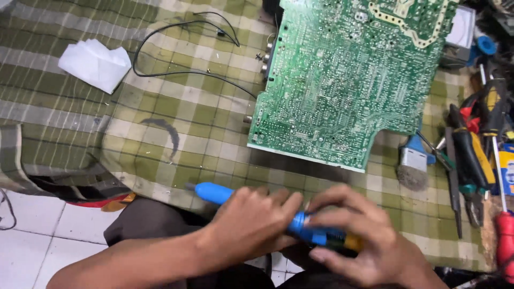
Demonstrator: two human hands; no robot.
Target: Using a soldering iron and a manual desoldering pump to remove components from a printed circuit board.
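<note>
A long blue pen-shaped tool (215, 192) with a yellow band near one end lies across my lap at the bottom. My left hand (251, 222) wraps around its middle. My right hand (364, 235) closes on the end with the yellow band, fingertips meeting those of the left hand. The tool's blue tip points left past my left hand. Beyond my hands, a large green circuit board (342, 85) lies solder side up on the green checked cloth (160, 123).
A crumpled white tissue (96, 64) and a thin black wire (176, 48) lie at the upper left. Pliers, screwdrivers (503, 235) and a small brush (412, 166) crowd the right edge. White floor tiles (48, 235) show at the lower left.
</note>
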